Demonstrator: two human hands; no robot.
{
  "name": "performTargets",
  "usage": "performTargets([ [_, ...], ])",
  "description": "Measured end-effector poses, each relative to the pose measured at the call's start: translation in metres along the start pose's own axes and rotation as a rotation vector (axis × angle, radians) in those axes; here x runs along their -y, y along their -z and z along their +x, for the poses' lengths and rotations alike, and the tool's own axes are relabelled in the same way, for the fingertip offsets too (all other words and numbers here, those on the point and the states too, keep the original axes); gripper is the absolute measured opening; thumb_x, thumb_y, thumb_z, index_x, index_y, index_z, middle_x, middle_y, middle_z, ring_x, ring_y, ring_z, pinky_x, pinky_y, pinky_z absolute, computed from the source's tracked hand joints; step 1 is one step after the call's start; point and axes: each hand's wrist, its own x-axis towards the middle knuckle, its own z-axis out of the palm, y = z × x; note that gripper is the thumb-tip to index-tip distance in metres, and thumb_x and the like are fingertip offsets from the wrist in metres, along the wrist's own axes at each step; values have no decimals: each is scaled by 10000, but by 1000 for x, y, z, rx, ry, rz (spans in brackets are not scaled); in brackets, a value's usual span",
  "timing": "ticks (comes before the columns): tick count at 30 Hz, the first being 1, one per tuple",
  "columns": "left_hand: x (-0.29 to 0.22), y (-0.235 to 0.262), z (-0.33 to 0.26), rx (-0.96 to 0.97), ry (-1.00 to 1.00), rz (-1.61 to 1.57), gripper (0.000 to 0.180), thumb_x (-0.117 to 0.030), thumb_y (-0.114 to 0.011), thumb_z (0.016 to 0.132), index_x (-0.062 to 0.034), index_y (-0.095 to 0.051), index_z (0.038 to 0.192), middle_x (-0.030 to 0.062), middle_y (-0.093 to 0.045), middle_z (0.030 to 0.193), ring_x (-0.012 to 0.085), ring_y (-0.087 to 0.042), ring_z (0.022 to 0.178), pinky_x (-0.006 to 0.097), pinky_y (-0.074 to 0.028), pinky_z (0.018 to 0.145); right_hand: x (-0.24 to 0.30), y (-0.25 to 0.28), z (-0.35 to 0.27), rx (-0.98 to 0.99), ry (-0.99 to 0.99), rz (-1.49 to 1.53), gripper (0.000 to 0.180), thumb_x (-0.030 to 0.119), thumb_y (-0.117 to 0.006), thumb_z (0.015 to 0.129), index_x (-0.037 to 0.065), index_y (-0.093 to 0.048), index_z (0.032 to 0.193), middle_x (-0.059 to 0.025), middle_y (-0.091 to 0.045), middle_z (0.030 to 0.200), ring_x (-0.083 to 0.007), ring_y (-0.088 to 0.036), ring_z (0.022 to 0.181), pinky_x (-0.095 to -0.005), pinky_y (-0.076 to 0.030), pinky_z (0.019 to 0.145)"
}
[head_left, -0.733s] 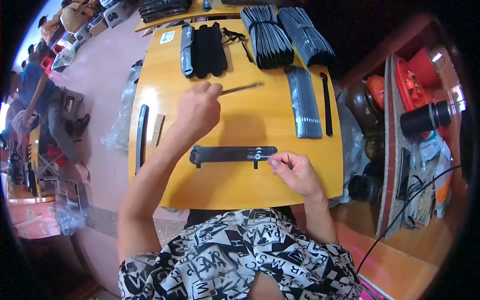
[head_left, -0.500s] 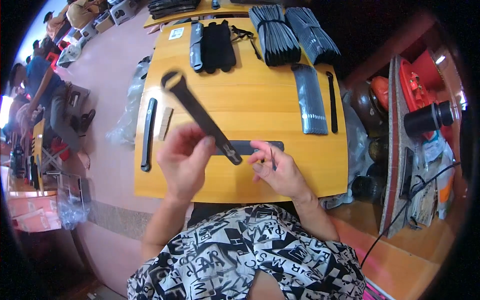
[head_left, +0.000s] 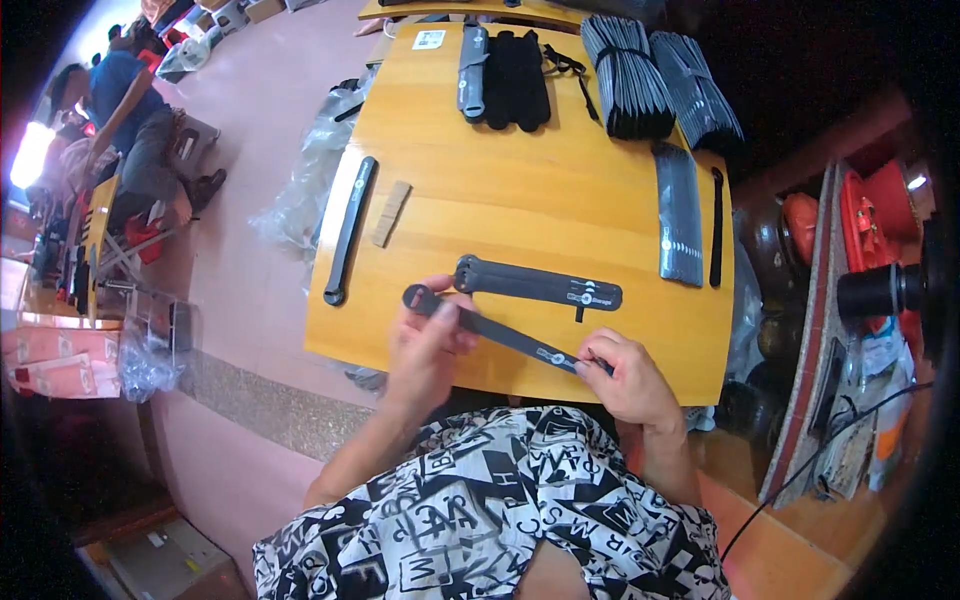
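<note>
My left hand is closed on the round, holed end of a dark fabric strap. The strap slants down to the right across the near edge of the table. At its other end, which carries a pale print, my right hand pinches it between thumb and fingers. A small dark bit shows by the right fingertips, too small to name. Just beyond both hands lies a neat pile of similar dark straps, with a short black tab sticking out below it.
On the yellow wooden table lie another dark strap, a brown cardboard strip, clear plastic sleeves and a thin black strap. Banded bundles and black straps sit at the back. A person sits far left.
My left hand has lowered the strap from a raised, tilted position. My right hand has moved onto its printed end. The view has shifted, so the table appears farther right.
</note>
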Motion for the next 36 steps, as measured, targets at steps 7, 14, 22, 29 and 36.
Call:
performTargets([
  [7,-10,36,9,72,118,220,157,-80,-543,903,-8,-567,1041,67,-624,862,132,-603,660,221,-467,578,-6,17,-5,22,-476,173,88,52,-583,821,-24,-545,842,-111,-534,632,-146,-513,581,-307,-413,534],
  [14,-2,46,26,89,-267,881,133,-6,-621,838,26,-646,965,42,-618,850,87,-554,725,191,-428,650,-28,15,3,-198,-426,179,46,22,-557,844,-14,-577,865,31,-494,639,-39,-446,576,-198,-369,514],
  [22,-2,29,45,-30,-199,958,63,24,-647,795,36,-629,854,36,-624,725,73,-559,645,212,-459,590,-43,12,16,-332,-453,128,103,67,-608,792,-33,-604,770,-62,-560,571,-74,-491,534,-264,-398,482],
  [29,2,30,52,-74,-177,1023,71,-2,-657,789,38,-636,845,36,-627,712,79,-561,630,224,-462,581,-46,8,27,-360,-555,132,105,67,-617,768,-32,-612,734,-36,-577,567,-57,-499,525,-248,-406,472],
  [36,6,30,58,-64,-197,1055,94,-6,-666,770,37,-642,850,75,-648,702,98,-589,625,248,-476,584,-42,8,28,-397,-656,81,82,52,-602,740,-24,-620,715,-20,-587,570,-52,-514,530,-231,-416,478],
])
